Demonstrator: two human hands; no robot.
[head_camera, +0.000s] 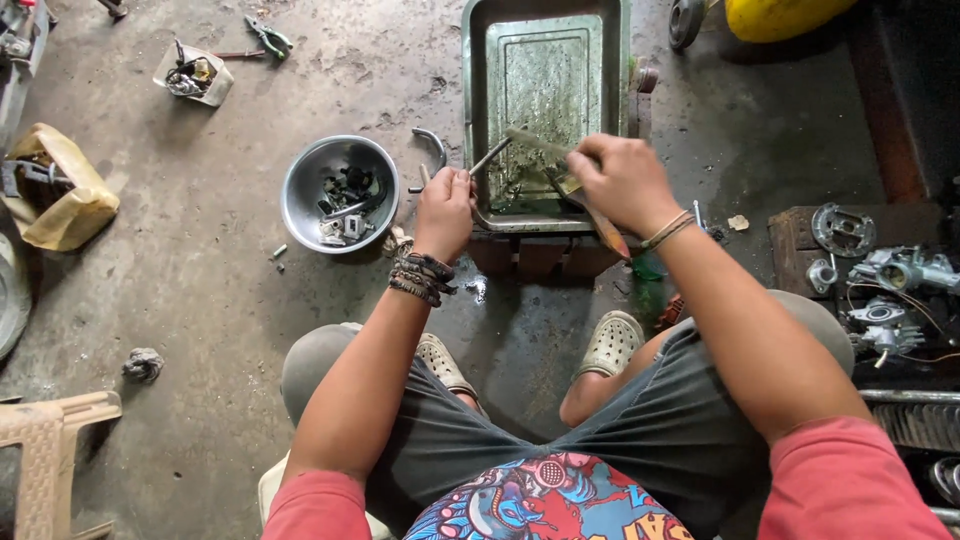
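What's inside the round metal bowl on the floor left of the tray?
The metal bowl holds a heap of small dark and silvery parts. Anything beneath the heap is covered.

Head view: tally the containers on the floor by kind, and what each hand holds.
Metal tray: 1
Round metal bowl: 1
Small white tub: 1
Metal rod in left hand: 1
Brush in right hand: 1
Total: 5
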